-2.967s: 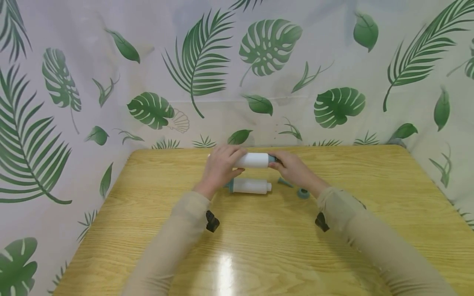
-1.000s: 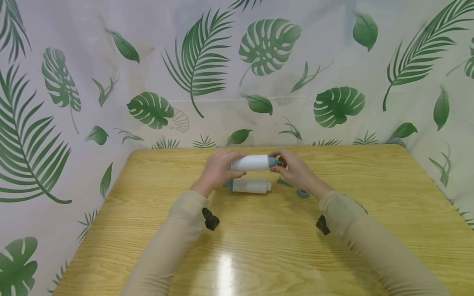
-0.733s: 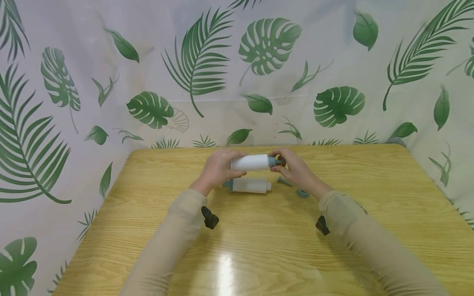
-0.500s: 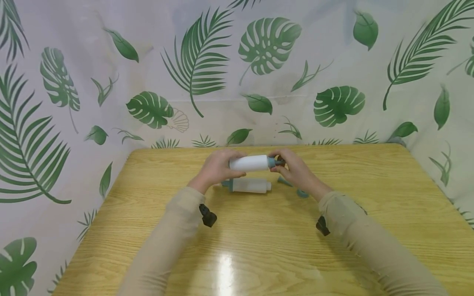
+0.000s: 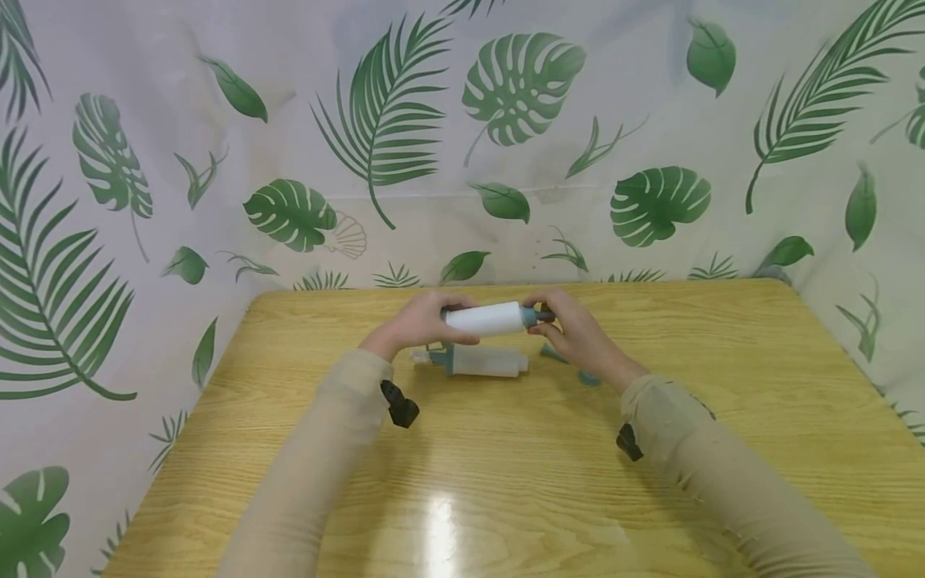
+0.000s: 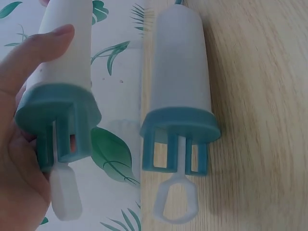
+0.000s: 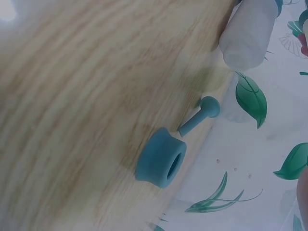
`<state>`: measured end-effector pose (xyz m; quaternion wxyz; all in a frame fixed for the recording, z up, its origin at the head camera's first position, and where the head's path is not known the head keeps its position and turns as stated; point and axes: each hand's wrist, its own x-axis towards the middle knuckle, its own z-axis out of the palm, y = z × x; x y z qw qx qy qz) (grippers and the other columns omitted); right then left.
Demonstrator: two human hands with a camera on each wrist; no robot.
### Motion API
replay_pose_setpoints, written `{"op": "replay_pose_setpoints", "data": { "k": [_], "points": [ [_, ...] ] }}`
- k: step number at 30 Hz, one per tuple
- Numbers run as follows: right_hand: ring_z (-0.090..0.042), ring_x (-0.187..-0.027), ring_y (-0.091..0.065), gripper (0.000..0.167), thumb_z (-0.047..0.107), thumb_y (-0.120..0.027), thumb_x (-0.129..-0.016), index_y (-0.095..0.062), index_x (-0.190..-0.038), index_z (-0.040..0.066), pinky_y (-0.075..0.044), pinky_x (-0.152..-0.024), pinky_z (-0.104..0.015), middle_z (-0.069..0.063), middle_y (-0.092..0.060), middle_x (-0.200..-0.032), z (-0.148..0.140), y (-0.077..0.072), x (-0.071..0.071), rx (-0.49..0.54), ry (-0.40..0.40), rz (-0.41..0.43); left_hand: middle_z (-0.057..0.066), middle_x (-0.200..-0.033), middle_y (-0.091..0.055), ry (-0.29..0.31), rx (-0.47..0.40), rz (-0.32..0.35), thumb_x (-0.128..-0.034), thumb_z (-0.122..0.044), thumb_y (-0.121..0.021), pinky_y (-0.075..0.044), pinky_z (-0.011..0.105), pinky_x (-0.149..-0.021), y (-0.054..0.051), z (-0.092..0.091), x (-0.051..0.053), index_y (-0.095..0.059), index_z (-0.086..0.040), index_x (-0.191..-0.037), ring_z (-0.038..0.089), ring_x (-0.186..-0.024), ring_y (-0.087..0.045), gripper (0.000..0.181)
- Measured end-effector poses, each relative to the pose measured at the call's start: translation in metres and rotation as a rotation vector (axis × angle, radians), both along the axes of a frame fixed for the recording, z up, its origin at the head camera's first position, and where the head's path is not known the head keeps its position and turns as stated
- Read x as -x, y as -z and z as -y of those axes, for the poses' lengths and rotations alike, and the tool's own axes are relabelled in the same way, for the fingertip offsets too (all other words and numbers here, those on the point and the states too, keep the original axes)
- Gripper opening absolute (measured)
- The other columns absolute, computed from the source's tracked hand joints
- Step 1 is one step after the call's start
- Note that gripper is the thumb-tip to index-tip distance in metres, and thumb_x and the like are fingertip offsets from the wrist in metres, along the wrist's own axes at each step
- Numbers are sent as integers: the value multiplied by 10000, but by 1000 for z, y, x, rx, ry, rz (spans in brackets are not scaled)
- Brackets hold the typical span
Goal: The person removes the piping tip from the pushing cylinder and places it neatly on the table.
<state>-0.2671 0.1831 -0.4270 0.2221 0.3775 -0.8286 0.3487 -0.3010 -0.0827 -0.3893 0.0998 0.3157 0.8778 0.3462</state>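
My left hand [image 5: 417, 321] grips a white syringe [image 5: 487, 319] by its barrel, raised above the table and lying nearly level. In the left wrist view its teal finger-grip collar [image 6: 57, 106] and the white plunger handle [image 6: 66, 192] show below the thumb. At the other end, my right hand [image 5: 572, 327] pinches the narrow tip of the syringe's teal end piece [image 5: 530, 316]. A second syringe [image 5: 486, 362] of the same kind lies on the table beneath, its white ring handle [image 6: 176, 199] pointing left. In the right wrist view the right hand is almost wholly out of frame.
On the wooden table [image 5: 506, 466], below the right hand, lie a thin teal piece with a round head [image 7: 208, 107] and a teal collar ring [image 7: 161, 159]. A white leaf-patterned curtain [image 5: 549, 193] stands along the back and sides.
My left hand has shifted left along the barrel and tilted it, uncovering the lying syringe's handle. Compared with 3 seconds ago, more of the end piece shows at my right fingers.
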Motion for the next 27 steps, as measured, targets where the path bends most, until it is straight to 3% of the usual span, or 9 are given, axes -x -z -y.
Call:
{"op": "replay_pose_setpoints", "data": {
  "k": [10,17,21,27],
  "points": [
    [-216,-840,-543,421,-89,-742,-744,-542,-1110,-29,-532,-713,-331,-169,-563,-1062,-1,1,-2,-9,15,-61,-7,-1080,-644,6,-14,164,-785,-346,-784,-502,331,-793,-7,1,4,-652,-127,-1145,181,-953,-582,441],
    [-222,-852,-552,446,-104,-747,-731,-547,-1120,-18,-533,-725,-331,-164,-565,-1079,-3,1,-2,3,17,-98,0,-1084,-643,0,21,193,-801,-395,-760,-501,328,-799,-9,2,7,-672,-118,-1161,174,-948,-587,462],
    [-234,-865,-569,443,-109,-748,-725,-563,-1116,-13,-537,-739,-330,-162,-566,-1077,-3,2,-2,12,19,-109,2,-1068,-655,29,31,236,-829,-394,-728,-486,333,-813,-10,4,9,-687,-123,-1138,189,-953,-588,413],
    [-288,-910,-586,437,-127,-746,-717,-578,-1105,-17,-548,-739,-340,-172,-566,-1068,-1,1,-3,28,5,-107,29,-1029,-669,90,25,314,-864,-345,-692,-468,339,-815,-13,6,10,-700,-93,-1098,330,-1004,-577,344]
  ]
}}
